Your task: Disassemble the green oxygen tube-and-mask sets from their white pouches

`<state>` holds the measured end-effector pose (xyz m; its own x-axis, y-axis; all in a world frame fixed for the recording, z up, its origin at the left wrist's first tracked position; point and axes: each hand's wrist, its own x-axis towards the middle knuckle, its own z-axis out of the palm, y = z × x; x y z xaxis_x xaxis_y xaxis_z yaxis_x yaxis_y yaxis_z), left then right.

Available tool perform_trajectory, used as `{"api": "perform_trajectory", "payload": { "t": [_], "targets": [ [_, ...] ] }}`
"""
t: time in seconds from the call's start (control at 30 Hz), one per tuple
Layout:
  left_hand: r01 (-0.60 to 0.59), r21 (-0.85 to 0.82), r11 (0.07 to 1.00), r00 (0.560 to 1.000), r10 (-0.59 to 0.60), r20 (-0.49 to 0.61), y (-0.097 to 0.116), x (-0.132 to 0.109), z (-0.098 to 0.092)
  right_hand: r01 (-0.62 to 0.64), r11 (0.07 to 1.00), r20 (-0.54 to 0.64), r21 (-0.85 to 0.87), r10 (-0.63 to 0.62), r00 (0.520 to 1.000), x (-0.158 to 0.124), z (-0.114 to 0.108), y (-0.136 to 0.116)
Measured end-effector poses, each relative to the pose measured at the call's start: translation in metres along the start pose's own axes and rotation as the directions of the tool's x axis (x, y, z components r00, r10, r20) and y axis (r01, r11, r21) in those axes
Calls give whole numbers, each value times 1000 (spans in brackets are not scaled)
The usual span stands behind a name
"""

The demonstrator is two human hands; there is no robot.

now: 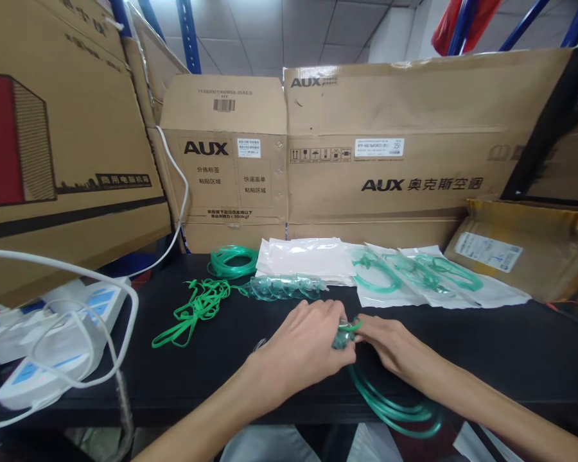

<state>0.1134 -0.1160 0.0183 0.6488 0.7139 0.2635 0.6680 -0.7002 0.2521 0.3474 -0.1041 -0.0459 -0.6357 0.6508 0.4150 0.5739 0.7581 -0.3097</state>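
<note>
My left hand [313, 333] is closed around a small, clear green oxygen mask [343, 339], mostly covered by the fingers. A thin green strap [350, 326] curves across the top of the mask. At its right end, the fingers of my right hand [378, 337] are pinched together, their tips partly hidden. Below both hands, a coil of green tubing [395, 410] hangs over the table's front edge. Beyond my left hand lies a row of nested green masks [286, 287]. To the left of them are tangled green elastic straps [200, 311] and a second tubing coil [234, 262].
White pouches [303, 256] lie at the back, and packed mask sets [414, 273] at the back right. A power strip [62, 346] with white cables is on the left. Large cardboard boxes [376, 173] wall the back; a taped parcel [515, 250] sits at right.
</note>
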Motion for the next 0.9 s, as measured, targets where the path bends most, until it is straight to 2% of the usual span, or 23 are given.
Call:
{"api": "perform_trajectory", "payload": {
  "t": [0.2, 0.33, 0.47, 0.63, 0.77, 0.9],
  "targets": [
    [-86, 84, 993, 995, 90, -41, 0, -3, 9, -6, 1000, -3, -24, 6, 1000, -3, 3, 3],
    [-145, 161, 976, 985, 158, -66, -6, -10, 6, -58, 998, -43, -10, 57, 997, -1, 1, 1],
    [-51, 83, 995, 991, 61, -123, -15, -16, 1, -102, 995, -64, -8, 102, 993, 1, -3, -2],
    [19, 28, 999, 996, -16, -89, -25, -9, 11, -125, 992, -54, -3, 125, 991, 3, -6, -9],
    [8, 9, 1000, 995, -7, -96, -26, -6, 12, -134, 991, -50, 13, 135, 990, 5, -11, -11],
    [-47, 4, 999, 975, 47, -217, -21, -7, 4, -112, 994, -36, 0, 112, 993, 7, -27, -12]
  ]
}}
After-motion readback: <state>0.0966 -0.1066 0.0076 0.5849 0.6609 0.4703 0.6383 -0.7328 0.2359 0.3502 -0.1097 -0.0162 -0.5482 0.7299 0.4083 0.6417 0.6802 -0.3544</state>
